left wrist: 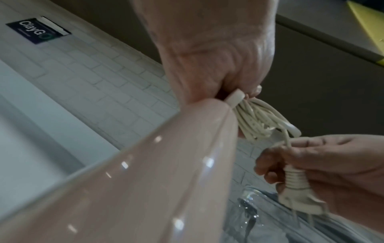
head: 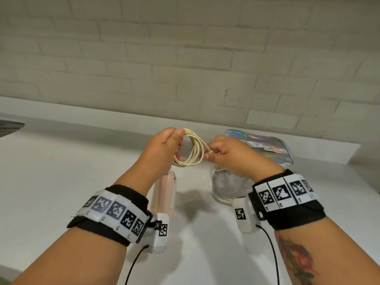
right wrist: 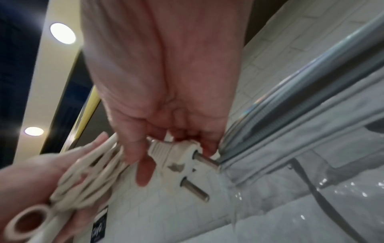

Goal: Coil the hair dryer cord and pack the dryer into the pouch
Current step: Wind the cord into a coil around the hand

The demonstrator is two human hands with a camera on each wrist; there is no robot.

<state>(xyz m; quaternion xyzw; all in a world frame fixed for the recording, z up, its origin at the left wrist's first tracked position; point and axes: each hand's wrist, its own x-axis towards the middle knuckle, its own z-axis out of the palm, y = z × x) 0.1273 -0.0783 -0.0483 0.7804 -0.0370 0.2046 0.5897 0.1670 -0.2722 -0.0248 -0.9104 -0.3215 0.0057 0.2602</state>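
My left hand [head: 167,145] grips a bundle of cream cord loops [head: 193,150] held up above the white counter. The pink hair dryer [head: 165,192] hangs below that hand; its glossy body [left wrist: 135,189] fills the left wrist view. My right hand [head: 223,154] pinches the cord's free end beside the coil and holds the white two-pin plug [right wrist: 182,157] in its curled fingers. The same plug [left wrist: 297,195] shows in the left wrist view. The holographic pouch [head: 265,149] lies flat on the counter behind my right hand.
A clear glass jar [head: 228,186] stands on the counter [head: 61,171] right under my right wrist. A white brick wall [head: 185,68] rises behind the counter. A dark sink edge [head: 10,126] shows at far left.
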